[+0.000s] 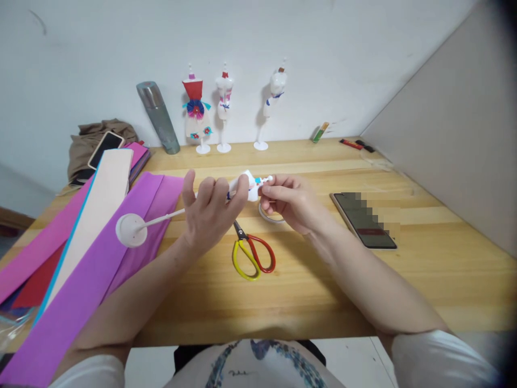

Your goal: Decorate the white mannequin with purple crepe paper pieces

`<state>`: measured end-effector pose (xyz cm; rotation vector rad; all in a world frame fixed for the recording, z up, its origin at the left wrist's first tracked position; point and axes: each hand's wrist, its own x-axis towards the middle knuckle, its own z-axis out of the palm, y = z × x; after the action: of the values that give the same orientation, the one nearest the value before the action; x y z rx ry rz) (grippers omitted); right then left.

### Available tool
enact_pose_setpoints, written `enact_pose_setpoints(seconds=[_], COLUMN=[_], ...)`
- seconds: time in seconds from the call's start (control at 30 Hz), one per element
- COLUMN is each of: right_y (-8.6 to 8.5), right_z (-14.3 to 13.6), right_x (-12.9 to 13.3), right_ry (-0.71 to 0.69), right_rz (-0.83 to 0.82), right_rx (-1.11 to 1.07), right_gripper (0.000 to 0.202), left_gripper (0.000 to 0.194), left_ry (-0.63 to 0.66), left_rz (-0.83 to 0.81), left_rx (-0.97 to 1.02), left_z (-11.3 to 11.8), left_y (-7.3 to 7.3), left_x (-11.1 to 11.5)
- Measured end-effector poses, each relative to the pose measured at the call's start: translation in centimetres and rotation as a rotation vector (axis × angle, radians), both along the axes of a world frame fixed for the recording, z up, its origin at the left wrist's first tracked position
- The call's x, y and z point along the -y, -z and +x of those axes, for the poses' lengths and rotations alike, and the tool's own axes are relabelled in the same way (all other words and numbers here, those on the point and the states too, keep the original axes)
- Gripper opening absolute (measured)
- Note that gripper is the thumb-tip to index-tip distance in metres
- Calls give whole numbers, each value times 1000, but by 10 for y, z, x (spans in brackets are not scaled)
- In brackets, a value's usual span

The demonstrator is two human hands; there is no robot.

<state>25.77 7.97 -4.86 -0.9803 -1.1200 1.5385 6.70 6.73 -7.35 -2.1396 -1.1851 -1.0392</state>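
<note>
A small white mannequin [253,192] on a stand lies tilted sideways between my hands, its round base [131,230] out to the left. My left hand [214,207] is wrapped round its body. At the neck end, my right hand [285,198] is closed, thumb and fingers pinched beside a blue band; whether they grip the neck or something small on it is hard to tell. Scissors [253,253] with one yellow and one red handle lie below the hands. Partly hidden behind my right hand is a roll of tape [271,218].
Three mannequins [196,110] [224,110] [270,108] and a grey-green flask [158,117] stand along the wall. Long coloured sheets [84,269] cover the left side, near a phone [106,150] and brown cloth [81,148]. Another phone [363,220] lies right.
</note>
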Motion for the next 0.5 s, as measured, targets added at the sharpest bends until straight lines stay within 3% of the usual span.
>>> enact_pose_setpoints(seconds=[0.2,0.37,0.5], right_y=[1,5,8], right_z=[-4,-5,-8], right_x=[-1,-3,-4], right_ry=[31,27,9], right_rz=[-35,-59,-81], right_rx=[-20,-6,-39], right_gripper=[24,22,27], left_gripper=[35,32,34], left_ry=[-25,6,9], left_rz=[248,8,32], left_rx=[-118,59,14], left_z=[-2,0,0], left_y=[3,8,10], left_x=[-4,-3,-3])
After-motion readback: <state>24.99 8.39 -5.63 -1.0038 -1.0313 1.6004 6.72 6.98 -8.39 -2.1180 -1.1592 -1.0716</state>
